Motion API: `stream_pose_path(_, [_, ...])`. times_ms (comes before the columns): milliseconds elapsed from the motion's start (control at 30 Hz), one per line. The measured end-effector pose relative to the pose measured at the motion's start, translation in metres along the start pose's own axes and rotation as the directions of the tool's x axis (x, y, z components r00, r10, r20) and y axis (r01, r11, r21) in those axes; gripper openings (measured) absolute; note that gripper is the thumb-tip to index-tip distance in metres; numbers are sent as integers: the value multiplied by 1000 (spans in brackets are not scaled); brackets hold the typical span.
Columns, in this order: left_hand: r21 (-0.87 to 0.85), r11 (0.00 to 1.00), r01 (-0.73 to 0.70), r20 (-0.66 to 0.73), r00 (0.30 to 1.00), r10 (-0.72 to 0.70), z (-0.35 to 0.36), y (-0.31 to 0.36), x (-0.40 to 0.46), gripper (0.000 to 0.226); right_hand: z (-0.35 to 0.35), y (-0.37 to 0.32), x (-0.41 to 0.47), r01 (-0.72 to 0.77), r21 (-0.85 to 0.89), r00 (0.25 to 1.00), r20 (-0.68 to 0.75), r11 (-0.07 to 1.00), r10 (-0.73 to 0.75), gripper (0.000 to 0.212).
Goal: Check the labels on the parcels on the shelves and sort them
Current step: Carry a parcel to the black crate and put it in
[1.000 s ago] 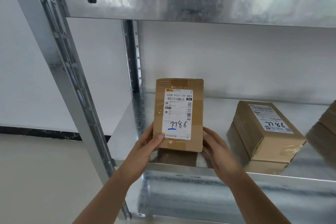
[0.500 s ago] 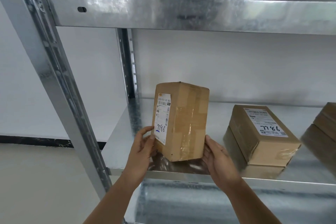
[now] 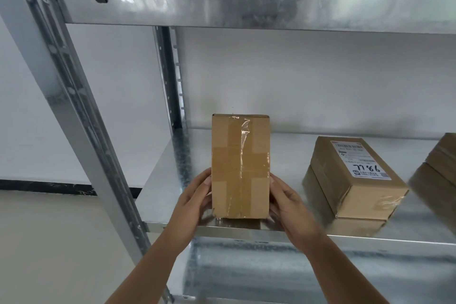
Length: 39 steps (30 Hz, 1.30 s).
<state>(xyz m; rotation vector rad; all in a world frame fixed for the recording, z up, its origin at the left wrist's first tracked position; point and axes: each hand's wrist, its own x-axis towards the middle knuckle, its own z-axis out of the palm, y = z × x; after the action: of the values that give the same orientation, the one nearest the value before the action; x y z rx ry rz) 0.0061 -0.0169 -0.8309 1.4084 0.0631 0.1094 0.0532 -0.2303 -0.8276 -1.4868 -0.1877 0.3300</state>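
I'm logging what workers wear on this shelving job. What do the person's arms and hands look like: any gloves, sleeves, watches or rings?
Both forearms are bare as far as the frame shows, with no sleeve in view. The left hand and right hand wear no gloves. No watch, wristband or ring is visible on either, though the fingers are partly hidden behind the parcel.

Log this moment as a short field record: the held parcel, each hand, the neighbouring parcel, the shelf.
held parcel: upright cardboard box, taped face toward camera, no label in view
left hand: grips the box's left side
right hand: grips the box's right side
neighbouring parcel: box lying flat to the right, apart, label up with handwritten number
shelf: metal shelf, held parcel near its front edge
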Motion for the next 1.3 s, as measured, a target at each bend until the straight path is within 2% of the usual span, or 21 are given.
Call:
stream_pose_path(300, [58, 998, -16, 39, 999, 13, -2, -3, 1, 56, -3, 6, 6, -31, -26, 999, -14, 999, 30, 41])
stream_pose_path(533, [58, 998, -25, 68, 997, 21, 2, 1, -2, 58, -3, 3, 6, -8, -12, 1000, -2, 1000, 8, 58])
stream_pose_path(700, [51, 998, -39, 89, 995, 35, 3, 6, -8, 59, -2, 4, 7, 2, -8, 1000, 4, 1000, -2, 57])
stream_pose_path(800, [75, 996, -41, 98, 995, 33, 4, 8, -10, 52, -1, 3, 5, 14, 3, 1000, 12, 1000, -14, 56])
stream_pose_path(933, [52, 998, -42, 44, 998, 40, 5, 7, -12, 51, -1, 3, 4, -1, 19, 1000, -9, 1000, 1, 81])
stream_pose_path(1067, [-109, 994, 0, -47, 999, -5, 2, 9, -11, 44, 0, 2, 5, -35, -97, 999, -45, 995, 31, 98])
stream_pose_path(1100, [-163, 987, 13, -65, 998, -24, 1, 9, -10, 43, 0, 2, 5, -29, -102, 999, -45, 994, 25, 96])
stream_pose_path(1167, [-237, 971, 25, -83, 995, -46, -2, 8, -9, 43, 1, 1, 4, 8, -61, 1000, -22, 998, -10, 77])
stream_pose_path(1233, [-268, 963, 31, -109, 992, -62, -1, 10, -8, 42, 1, 0, 2, 5, 10, 1000, -17, 1000, -5, 58])
stream_pose_path(1300, [-266, 964, 33, -175, 981, -82, 1, 9, -5, 42, -2, 1, 1, -19, 84, 999, -32, 996, 21, 51])
